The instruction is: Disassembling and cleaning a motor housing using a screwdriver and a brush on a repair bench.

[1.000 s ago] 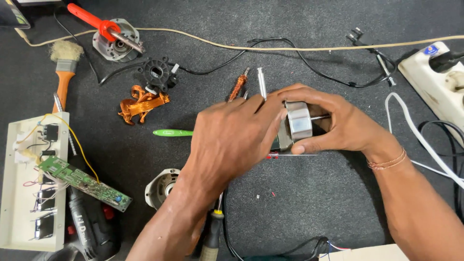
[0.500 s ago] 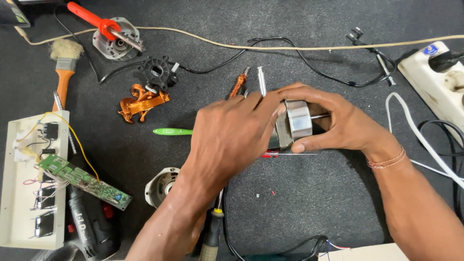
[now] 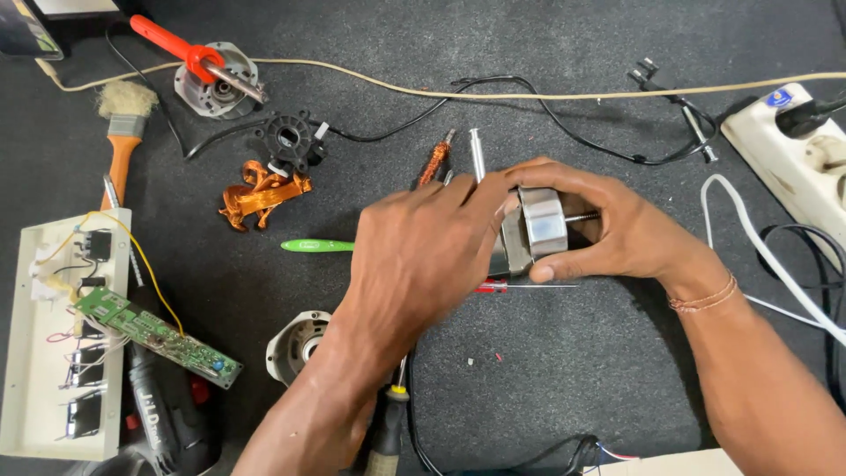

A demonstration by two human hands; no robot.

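Both my hands hold a small metal motor core (image 3: pixel 538 227) with a thin shaft sticking out to the right, just above the dark mat. My right hand (image 3: pixel 617 231) wraps around it from the right, thumb underneath and fingers over the top. My left hand (image 3: pixel 419 256) covers its left end, with the fingers closed over that side. A red-handled screwdriver (image 3: pixel 493 286) lies on the mat right below the motor core. A green pen-like tool (image 3: pixel 317 246) lies to the left of my left hand.
On the mat lie a round metal motor cap (image 3: pixel 295 345), a copper winding (image 3: pixel 260 196), a black plastic fan hub (image 3: pixel 289 141), a brush (image 3: pixel 123 141), and a red-handled tool on a metal housing (image 3: pixel 216 75). A white circuit box (image 3: pixel 62 335) sits at left, a power strip (image 3: pixel 797 145) at right.
My left hand has shifted slightly over the motor core's left end. The right hand keeps its hold in the same place.
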